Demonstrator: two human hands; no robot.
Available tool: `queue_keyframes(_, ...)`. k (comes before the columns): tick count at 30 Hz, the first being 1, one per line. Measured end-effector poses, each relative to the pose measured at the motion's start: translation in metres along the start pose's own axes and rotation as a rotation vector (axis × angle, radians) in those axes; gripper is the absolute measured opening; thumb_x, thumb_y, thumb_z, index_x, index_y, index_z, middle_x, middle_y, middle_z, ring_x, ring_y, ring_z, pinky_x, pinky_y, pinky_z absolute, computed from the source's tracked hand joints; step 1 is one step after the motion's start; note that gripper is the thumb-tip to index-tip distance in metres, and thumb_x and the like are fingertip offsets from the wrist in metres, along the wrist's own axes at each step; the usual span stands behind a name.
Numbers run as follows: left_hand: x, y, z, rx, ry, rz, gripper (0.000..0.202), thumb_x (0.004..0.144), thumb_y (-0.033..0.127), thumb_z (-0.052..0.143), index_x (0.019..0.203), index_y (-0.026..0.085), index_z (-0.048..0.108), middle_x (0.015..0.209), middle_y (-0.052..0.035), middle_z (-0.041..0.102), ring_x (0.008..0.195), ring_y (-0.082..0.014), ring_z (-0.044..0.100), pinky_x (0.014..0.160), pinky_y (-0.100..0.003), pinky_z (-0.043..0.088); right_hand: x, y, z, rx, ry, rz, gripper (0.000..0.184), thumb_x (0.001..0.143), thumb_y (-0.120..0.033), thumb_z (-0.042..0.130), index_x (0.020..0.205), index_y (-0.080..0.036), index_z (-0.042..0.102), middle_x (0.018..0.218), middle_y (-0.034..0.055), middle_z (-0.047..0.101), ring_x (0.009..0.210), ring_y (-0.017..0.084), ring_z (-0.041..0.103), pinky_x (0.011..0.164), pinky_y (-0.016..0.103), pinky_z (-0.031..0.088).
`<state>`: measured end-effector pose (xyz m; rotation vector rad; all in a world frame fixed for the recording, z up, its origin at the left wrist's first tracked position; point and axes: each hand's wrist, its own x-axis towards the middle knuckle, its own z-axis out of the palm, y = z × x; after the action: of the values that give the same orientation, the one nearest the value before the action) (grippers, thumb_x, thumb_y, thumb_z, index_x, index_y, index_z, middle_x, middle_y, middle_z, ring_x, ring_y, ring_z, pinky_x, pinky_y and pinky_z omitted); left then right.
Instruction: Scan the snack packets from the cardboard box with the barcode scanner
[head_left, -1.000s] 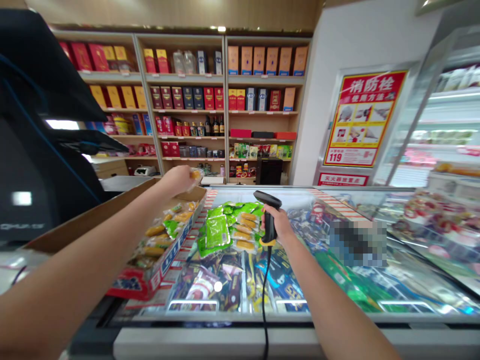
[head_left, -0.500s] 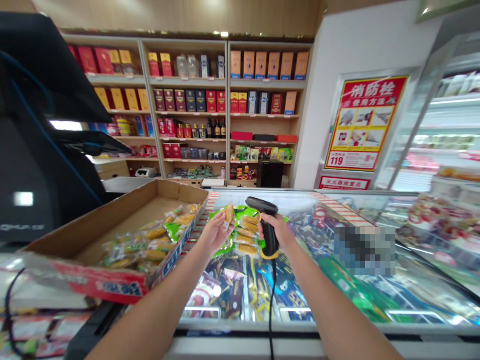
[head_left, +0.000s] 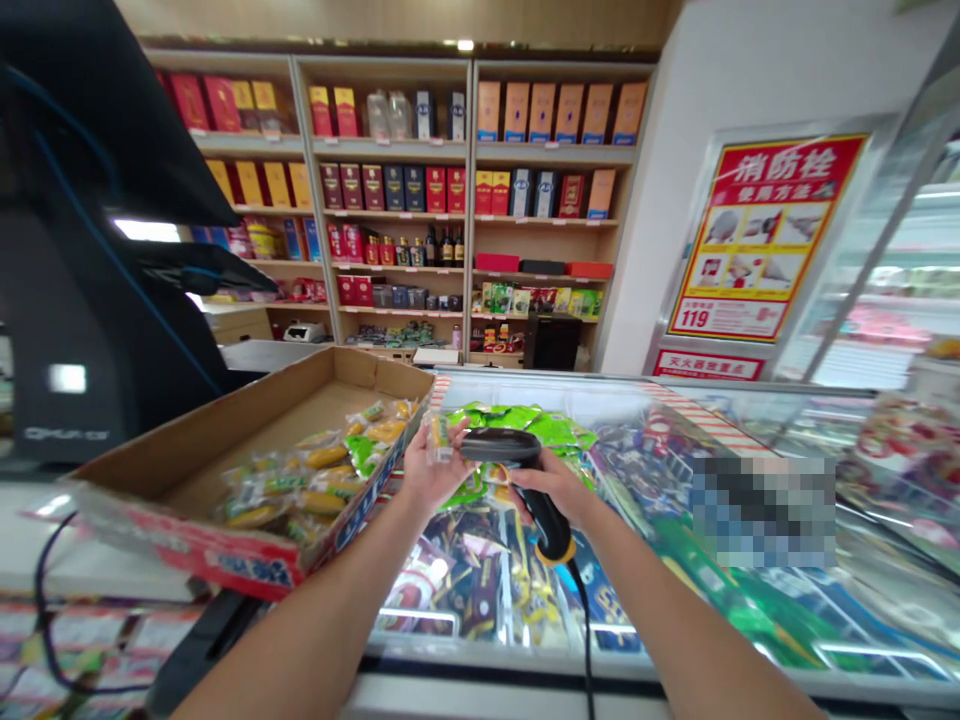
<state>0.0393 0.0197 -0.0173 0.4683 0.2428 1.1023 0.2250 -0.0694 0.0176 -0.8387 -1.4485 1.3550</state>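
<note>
My left hand point(head_left: 436, 482) is closed around a small yellow snack in a clear wrapper point(head_left: 438, 438), held upright between the fingers. A black barcode scanner point(head_left: 501, 445) with a yellow-trimmed handle is gripped in my right hand point(head_left: 561, 492). Its head points left at the wrapped snack, close to my left fingertips. Behind and below both hands, green snack bags point(head_left: 551, 428) lie on the glass-topped chest freezer point(head_left: 600, 385). An open cardboard box point(head_left: 217, 440) on the left holds several more wrapped yellow snacks point(head_left: 322, 480).
A dark checkout screen point(head_left: 97, 250) stands at the far left. The scanner's cable point(head_left: 586, 620) hangs down over the freezer's front edge. Shelves of boxed goods point(head_left: 394, 190) line the back wall. A red fire-hydrant sign point(head_left: 769, 240) hangs at right.
The scanner has turned from upright to tilted, its head swinging left to the snack in my left hand. The view has shifted slightly, and the hands now cover more of the yellow packs behind them.
</note>
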Motion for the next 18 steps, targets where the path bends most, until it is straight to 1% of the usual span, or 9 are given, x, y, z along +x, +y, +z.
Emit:
queue_keyframes(2, -0.001, 0.000, -0.001, 0.012, 0.004, -0.020, 0.075, 0.088, 0.071, 0.032, 0.103, 0.007, 0.069, 0.077, -0.0142, 0.070, 0.063, -0.0225, 0.064, 0.059, -0.038, 0.054, 0.000, 0.002, 0.002, -0.009, 0.031, -0.014, 0.025, 0.067, -0.040, 0.071, 0.078, -0.019, 0.065, 0.046, -0.0009, 0.059, 0.031, 0.011, 0.045, 0.032, 0.021, 0.036)
queue_keyframes(3, 0.000, 0.000, -0.002, 0.019, 0.003, -0.020, 0.077, 0.086, 0.073, 0.033, 0.104, 0.007, 0.068, 0.079, -0.0145, 0.071, 0.064, -0.0226, 0.065, 0.060, -0.038, 0.054, 0.000, 0.003, 0.002, -0.009, 0.051, -0.024, 0.025, 0.067, -0.041, 0.071, 0.076, -0.019, 0.064, 0.046, -0.0009, 0.059, 0.031, 0.011, 0.046, 0.032, 0.021, 0.036)
queue_keyframes(4, 0.000, -0.001, -0.003, 0.030, 0.003, -0.017, 0.074, 0.087, 0.072, 0.035, 0.104, 0.008, 0.068, 0.081, -0.0143, 0.071, 0.066, -0.0225, 0.066, 0.061, -0.037, 0.055, 0.000, 0.004, 0.002, -0.007, 0.068, -0.033, 0.025, 0.068, -0.042, 0.071, 0.075, -0.019, 0.064, 0.046, -0.0007, 0.059, 0.031, 0.011, 0.047, 0.032, 0.021, 0.036)
queue_keyframes(5, 0.002, -0.001, -0.003, 0.045, 0.007, -0.011, 0.068, 0.089, 0.068, 0.038, 0.105, 0.009, 0.067, 0.084, -0.0140, 0.072, 0.068, -0.0222, 0.067, 0.063, -0.037, 0.055, 0.000, 0.004, 0.002, -0.003, 0.079, -0.036, 0.026, 0.067, -0.043, 0.071, 0.074, -0.019, 0.064, 0.046, -0.0004, 0.059, 0.032, 0.012, 0.048, 0.032, 0.021, 0.036)
queue_keyframes(7, 0.005, -0.002, -0.004, 0.082, 0.026, 0.020, 0.051, 0.094, 0.055, 0.040, 0.104, 0.011, 0.066, 0.089, -0.0131, 0.073, 0.073, -0.0210, 0.068, 0.067, -0.035, 0.056, 0.000, 0.003, 0.002, 0.007, 0.079, -0.027, 0.028, 0.066, -0.043, 0.073, 0.072, -0.018, 0.063, 0.046, -0.0002, 0.058, 0.031, 0.012, 0.048, 0.032, 0.021, 0.037)
queue_keyframes(10, 0.012, -0.003, -0.006, 0.136, 0.084, 0.131, 0.036, 0.099, 0.040, 0.039, 0.098, 0.013, 0.063, 0.096, -0.0125, 0.073, 0.081, -0.0187, 0.070, 0.073, -0.032, 0.056, 0.000, 0.000, -0.002, -0.002, 0.041, 0.008, 0.027, 0.065, -0.042, 0.074, 0.072, -0.018, 0.063, 0.046, -0.0006, 0.058, 0.031, 0.011, 0.047, 0.032, 0.021, 0.037)
queue_keyframes(13, 0.016, -0.003, -0.009, 0.162, 0.118, 0.224, 0.027, 0.097, 0.037, 0.046, 0.091, 0.015, 0.060, 0.098, -0.0129, 0.074, 0.088, -0.0189, 0.071, 0.079, -0.031, 0.055, 0.002, -0.003, -0.009, -0.050, 0.007, 0.036, 0.025, 0.066, -0.041, 0.073, 0.072, -0.018, 0.063, 0.046, -0.0006, 0.059, 0.033, 0.012, 0.048, 0.034, 0.021, 0.039)
queue_keyframes(16, 0.018, -0.003, -0.013, 0.170, 0.095, 0.261, 0.023, 0.093, 0.037, 0.055, 0.086, 0.015, 0.060, 0.096, -0.0130, 0.074, 0.088, -0.0206, 0.071, 0.080, -0.033, 0.055, 0.003, -0.003, -0.017, -0.095, -0.024, 0.032, 0.025, 0.068, -0.042, 0.071, 0.073, -0.019, 0.063, 0.046, -0.0001, 0.059, 0.033, 0.012, 0.049, 0.035, 0.022, 0.039)
queue_keyframes(18, 0.018, -0.003, -0.014, 0.178, 0.067, 0.286, 0.020, 0.091, 0.034, 0.059, 0.085, 0.015, 0.062, 0.090, -0.0104, 0.074, 0.085, -0.0196, 0.070, 0.079, -0.032, 0.055, 0.004, -0.002, -0.019, -0.111, -0.028, 0.014, 0.024, 0.069, -0.041, 0.070, 0.072, -0.019, 0.063, 0.045, -0.0001, 0.059, 0.033, 0.012, 0.047, 0.034, 0.022, 0.038)
